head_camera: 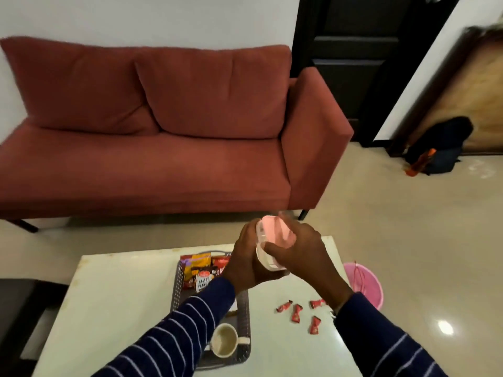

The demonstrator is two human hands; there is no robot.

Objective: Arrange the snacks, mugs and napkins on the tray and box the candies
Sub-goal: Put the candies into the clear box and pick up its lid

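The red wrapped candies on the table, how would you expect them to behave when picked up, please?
The candies look small and loose, so probably very light. Their twisted wrapper ends seem crinkly, perhaps slippery. They lie flat on the table, so rolling seems unlikely.

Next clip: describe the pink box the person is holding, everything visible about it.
The pink box is small, rounded and looks like plastic, with a deeper pink top and a paler, whitish side and rim. It is held in the air above the table, tilted, gripped between the left hand underneath and the right hand over the top. Fingers hide much of it, and blur hides whether it is open.
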